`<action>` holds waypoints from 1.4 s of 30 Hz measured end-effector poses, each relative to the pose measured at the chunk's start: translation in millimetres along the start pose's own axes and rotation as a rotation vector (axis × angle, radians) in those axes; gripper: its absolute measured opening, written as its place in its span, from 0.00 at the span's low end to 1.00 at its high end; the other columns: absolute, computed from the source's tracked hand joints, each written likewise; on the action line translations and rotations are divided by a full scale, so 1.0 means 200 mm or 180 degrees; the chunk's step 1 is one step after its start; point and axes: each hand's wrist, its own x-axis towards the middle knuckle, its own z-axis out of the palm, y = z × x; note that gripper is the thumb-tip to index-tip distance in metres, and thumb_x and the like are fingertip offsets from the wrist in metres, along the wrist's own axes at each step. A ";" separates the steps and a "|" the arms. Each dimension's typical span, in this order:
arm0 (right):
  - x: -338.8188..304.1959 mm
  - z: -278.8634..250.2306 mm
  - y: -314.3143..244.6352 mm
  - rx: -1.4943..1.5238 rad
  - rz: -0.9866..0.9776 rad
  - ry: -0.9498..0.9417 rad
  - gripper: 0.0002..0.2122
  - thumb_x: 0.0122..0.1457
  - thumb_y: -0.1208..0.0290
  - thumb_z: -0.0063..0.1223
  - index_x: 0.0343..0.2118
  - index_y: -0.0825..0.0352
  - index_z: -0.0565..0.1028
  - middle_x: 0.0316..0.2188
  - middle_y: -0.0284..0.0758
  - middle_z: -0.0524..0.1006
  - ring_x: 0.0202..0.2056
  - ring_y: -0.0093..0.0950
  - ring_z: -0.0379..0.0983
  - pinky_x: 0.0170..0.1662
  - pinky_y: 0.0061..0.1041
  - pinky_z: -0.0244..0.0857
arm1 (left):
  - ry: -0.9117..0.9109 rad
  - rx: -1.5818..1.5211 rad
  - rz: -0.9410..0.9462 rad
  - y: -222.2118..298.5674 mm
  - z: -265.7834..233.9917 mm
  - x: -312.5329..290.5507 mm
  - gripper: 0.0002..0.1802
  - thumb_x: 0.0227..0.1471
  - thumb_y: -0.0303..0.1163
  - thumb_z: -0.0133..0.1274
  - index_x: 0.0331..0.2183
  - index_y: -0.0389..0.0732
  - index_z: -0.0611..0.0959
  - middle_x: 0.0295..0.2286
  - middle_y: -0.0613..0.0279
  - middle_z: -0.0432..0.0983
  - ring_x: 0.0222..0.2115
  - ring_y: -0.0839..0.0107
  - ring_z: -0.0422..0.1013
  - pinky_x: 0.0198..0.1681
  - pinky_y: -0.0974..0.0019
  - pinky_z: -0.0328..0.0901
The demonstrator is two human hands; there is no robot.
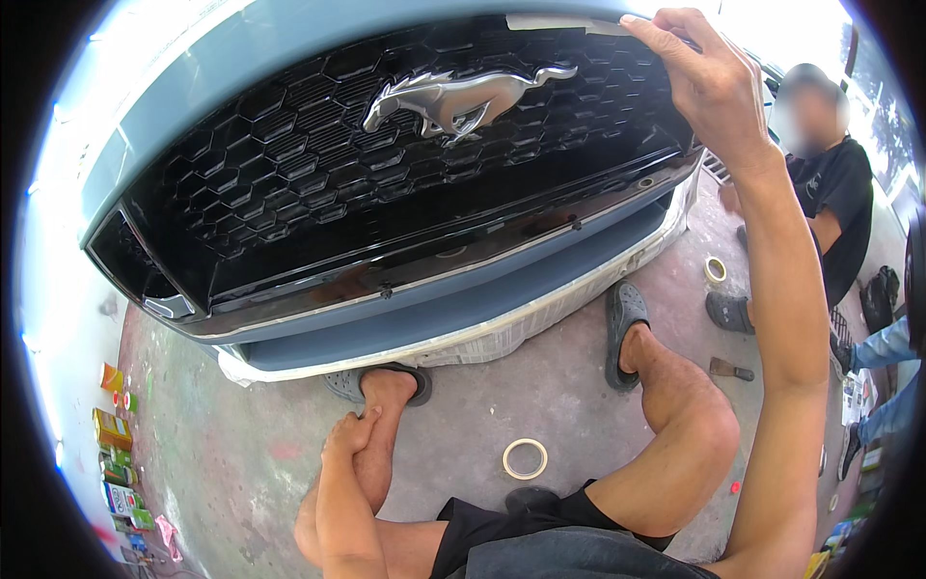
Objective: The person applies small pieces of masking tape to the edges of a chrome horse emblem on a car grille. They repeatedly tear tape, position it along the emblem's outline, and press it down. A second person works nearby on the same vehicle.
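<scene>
In front of me is a car's front end with a black honeycomb grille [280,145] and a silver running-horse emblem [453,101]. My right hand [709,92] reaches up to the grille's top right edge. Its fingers are bent, with one tip pressed at the end of a pale strip of masking tape [555,22] along that edge; the far fingertips are partly hidden. Low down, my left hand [352,431] is wrapped round my left shin, just above the ankle.
Pale masking covers the bumper's lower edge [502,338]. Tape rolls [525,459] [715,269] and a scraper [731,370] lie on the concrete floor. Several cans [112,429] line the left wall. Another person [830,188] sits at the right; someone in jeans [883,415] is beyond.
</scene>
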 end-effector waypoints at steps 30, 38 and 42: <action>-0.86 0.11 -1.64 0.3885 0.1404 -0.0553 0.09 0.58 0.65 0.63 0.36 0.65 0.82 0.25 0.38 0.79 0.23 0.36 0.78 0.26 0.35 0.71 | -0.0170 -0.0090 -0.0084 0.08 -0.03 -0.05 0.57 0.56 0.70 0.43 0.62 0.23 0.67 0.62 0.31 0.62 0.67 0.46 0.56 0.70 0.53 0.50; 0.19 0.11 -0.68 0.5572 0.5004 0.2686 0.28 0.66 0.74 0.51 0.65 0.75 0.54 0.47 0.47 0.76 0.46 0.32 0.77 0.48 0.29 0.74 | -0.0181 0.0028 -0.0006 0.01 0.01 0.05 0.57 0.56 0.71 0.43 0.63 0.23 0.66 0.64 0.32 0.59 0.68 0.45 0.55 0.70 0.53 0.49; 0.25 0.19 -0.57 0.6035 0.4998 0.3038 0.30 0.65 0.77 0.49 0.66 0.74 0.50 0.47 0.47 0.74 0.48 0.35 0.76 0.50 0.32 0.74 | -0.0140 0.0026 -0.0003 0.03 0.01 0.02 0.57 0.56 0.71 0.43 0.63 0.24 0.66 0.64 0.32 0.59 0.68 0.46 0.54 0.70 0.52 0.49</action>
